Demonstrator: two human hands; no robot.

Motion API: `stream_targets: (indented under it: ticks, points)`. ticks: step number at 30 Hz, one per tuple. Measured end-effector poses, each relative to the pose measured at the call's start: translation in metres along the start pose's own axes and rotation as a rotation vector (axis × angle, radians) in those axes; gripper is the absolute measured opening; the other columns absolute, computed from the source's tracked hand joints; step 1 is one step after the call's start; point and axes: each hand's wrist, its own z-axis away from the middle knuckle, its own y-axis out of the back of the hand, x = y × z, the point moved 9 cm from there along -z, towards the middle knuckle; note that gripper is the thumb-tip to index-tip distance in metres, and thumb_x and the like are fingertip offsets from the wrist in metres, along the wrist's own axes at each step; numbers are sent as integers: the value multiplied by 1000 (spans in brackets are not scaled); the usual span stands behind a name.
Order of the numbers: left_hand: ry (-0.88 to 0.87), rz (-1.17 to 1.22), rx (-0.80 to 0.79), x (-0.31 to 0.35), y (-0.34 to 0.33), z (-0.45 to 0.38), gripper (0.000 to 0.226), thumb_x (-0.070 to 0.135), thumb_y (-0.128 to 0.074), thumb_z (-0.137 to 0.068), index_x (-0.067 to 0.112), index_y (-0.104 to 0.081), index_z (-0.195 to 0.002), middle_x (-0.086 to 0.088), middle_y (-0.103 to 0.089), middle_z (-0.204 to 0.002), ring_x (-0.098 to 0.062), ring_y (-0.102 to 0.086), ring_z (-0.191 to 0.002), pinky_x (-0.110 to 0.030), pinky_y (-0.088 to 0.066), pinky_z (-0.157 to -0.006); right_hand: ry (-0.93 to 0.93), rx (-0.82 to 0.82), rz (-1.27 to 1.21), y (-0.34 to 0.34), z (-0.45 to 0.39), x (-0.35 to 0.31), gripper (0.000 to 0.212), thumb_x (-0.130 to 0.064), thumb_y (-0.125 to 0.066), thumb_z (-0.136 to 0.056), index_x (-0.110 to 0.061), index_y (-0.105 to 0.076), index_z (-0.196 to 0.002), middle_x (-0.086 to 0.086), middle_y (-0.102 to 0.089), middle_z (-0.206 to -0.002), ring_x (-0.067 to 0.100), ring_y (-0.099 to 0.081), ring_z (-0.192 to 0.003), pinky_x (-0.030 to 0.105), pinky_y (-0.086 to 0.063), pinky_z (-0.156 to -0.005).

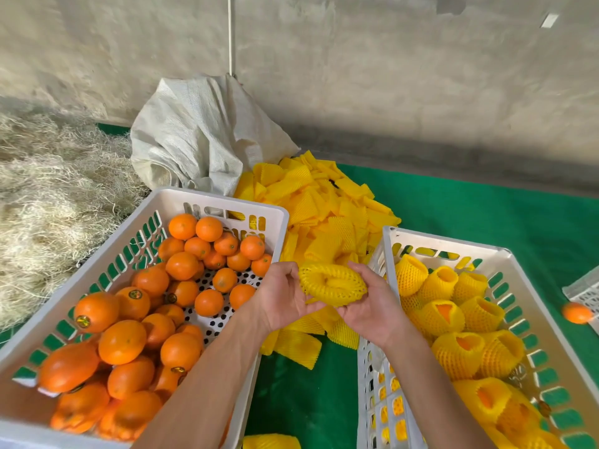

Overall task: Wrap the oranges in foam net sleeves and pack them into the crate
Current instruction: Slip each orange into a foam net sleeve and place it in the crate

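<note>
A yellow foam net sleeve [332, 284] is stretched open between both hands, above the gap between two crates. My left hand [285, 298] grips its left end and my right hand [369, 303] grips its right end from below. No orange shows inside the sleeve. The white crate [207, 197] on the left holds several bare oranges [181, 265]. The white crate [450, 246] on the right holds several oranges wrapped in yellow sleeves [442, 315].
A heap of flat yellow sleeves [321, 202] lies on the green mat [486, 209] between and behind the crates. A white woven sack [201, 134] leans on the wall. Straw [48, 189] fills the left. A loose orange [577, 313] lies beside another white crate at far right.
</note>
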Motion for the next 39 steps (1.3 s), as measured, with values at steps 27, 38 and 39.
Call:
stream_targets:
  ticks: [27,38,39]
  points:
    - [221,-1683,1147,59,204,43,64,18,-56,-100,17,-25,-156,-9,-32,-155,-46,-31,-139,-46,-46,-107,158,147,208,19,-2,-17,67,-38,-61,-98,-21,-34,-158,9,-56,-148,28,-58,-129,51,-37,-118]
    - [-764,-1311,1142,127,97,83,71,60,-69,-88,18,-46,-140,-9,-55,-136,-29,-61,-112,-43,-55,-79,146,145,169,19,-3,-16,64,-39,-61,-98,-22,-38,-156,7,-62,-141,26,-63,-123,44,-51,-99]
    - [-911,-1261,1043,128,79,89,72,62,-71,-87,24,-44,-142,-1,-56,-136,-21,-62,-109,-38,-56,-78,151,140,169,17,-2,-17,63,-39,-60,-98,-22,-38,-155,7,-62,-140,26,-63,-123,42,-52,-96]
